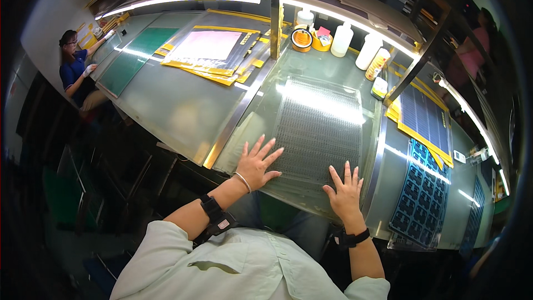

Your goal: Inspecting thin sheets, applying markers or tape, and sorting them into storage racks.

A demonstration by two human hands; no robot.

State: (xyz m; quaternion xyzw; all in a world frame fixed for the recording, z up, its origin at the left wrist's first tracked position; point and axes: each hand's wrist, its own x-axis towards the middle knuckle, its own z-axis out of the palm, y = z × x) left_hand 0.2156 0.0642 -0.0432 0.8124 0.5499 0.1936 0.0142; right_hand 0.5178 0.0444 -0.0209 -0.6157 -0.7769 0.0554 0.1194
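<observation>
In front of me a transparent sheet with a dense dark printed pattern (319, 133) lies flat on the glass-topped bench (244, 158). My left hand (257, 165) rests palm down at the sheet's near left side, its fingers spread. At the near right corner lies my right hand (345, 191), fingers also spread and pointing away from me. Neither hand grips anything. Glare from the lamp washes out a band across the sheet's far part. A pale translucent film (242, 136) shows beside the sheet, left of its edge.
White bottles (342, 40), tape rolls (302, 39) and a yellow can (377, 64) stand at the back. Yellow-taped films (208, 47) lie left, a dark patterned panel (419, 200) right. A metal post (276, 11) rises behind. A co-worker (75, 69) sits far left beside a green mat (133, 58).
</observation>
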